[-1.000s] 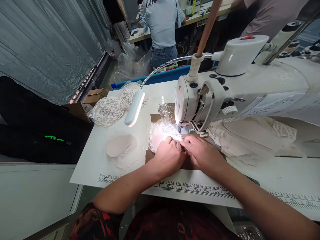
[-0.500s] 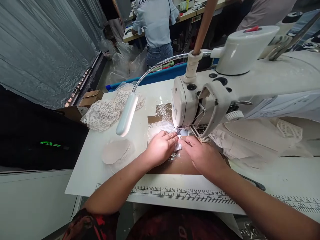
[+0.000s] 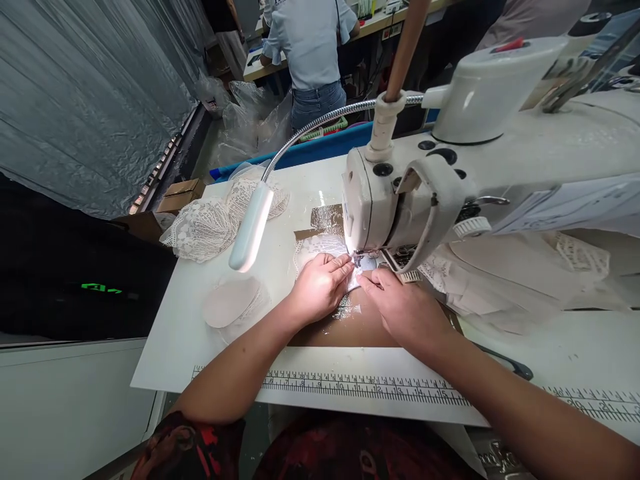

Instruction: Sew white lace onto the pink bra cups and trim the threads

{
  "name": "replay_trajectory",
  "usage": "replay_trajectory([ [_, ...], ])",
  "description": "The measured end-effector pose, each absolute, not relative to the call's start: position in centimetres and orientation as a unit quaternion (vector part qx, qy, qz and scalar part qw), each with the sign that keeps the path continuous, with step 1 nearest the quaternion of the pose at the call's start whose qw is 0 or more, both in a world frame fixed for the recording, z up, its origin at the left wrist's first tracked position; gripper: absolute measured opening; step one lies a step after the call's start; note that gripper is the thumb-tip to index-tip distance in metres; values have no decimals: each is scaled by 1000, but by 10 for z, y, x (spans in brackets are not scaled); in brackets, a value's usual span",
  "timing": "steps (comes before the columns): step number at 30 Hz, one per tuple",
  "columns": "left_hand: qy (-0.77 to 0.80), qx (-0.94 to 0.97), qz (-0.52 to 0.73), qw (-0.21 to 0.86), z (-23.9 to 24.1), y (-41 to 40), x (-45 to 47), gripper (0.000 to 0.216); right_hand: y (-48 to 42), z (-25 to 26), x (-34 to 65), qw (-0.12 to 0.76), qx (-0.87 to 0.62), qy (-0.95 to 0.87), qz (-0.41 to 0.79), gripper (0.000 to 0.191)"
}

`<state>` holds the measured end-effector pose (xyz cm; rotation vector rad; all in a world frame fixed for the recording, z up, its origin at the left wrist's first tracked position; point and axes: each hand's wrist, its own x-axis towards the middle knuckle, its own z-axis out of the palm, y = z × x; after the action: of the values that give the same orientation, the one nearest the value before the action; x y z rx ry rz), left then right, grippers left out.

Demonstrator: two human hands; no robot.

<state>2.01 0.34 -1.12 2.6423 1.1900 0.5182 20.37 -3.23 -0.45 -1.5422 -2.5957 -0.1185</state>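
Note:
A white lace piece point(image 3: 311, 251) lies under the needle area of the sewing machine point(image 3: 370, 200), brightly lit there. My left hand point(image 3: 320, 288) rests on it left of the presser foot, fingers pressed together on the fabric. From the right, my right hand point(image 3: 407, 307) grips the lace's near edge between thumb and bent fingers, just in front of the foot. The fingertips of both hands almost meet. Part of the lace is hidden under my left hand, and the needle point is too small to make out.
Lace cups point(image 3: 203, 230) lie at the table's back left, with a beige oval pad point(image 3: 233, 303) nearer. A lamp point(image 3: 251, 227) hangs over the left side. More beige fabric point(image 3: 505, 273) sits right, scissors handles point(image 3: 515, 367) near the front ruler point(image 3: 350, 387). A co-worker point(image 3: 315, 53) is beyond.
The lace has shifted slightly away from me and turned at the needle, less of it showing in front of the fingers. My left hand has moved slightly left; the right has barely moved.

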Motion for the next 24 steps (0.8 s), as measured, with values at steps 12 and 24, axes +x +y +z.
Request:
replay_trajectory([
  [12, 522, 844, 103, 69, -8, -2, 19, 40, -36, -16, 211, 136, -477, -867, -52, 38],
  [24, 313, 899, 183, 246, 21, -69, 4, 36, -39, -16, 224, 242, -428, -869, 53, 30],
])
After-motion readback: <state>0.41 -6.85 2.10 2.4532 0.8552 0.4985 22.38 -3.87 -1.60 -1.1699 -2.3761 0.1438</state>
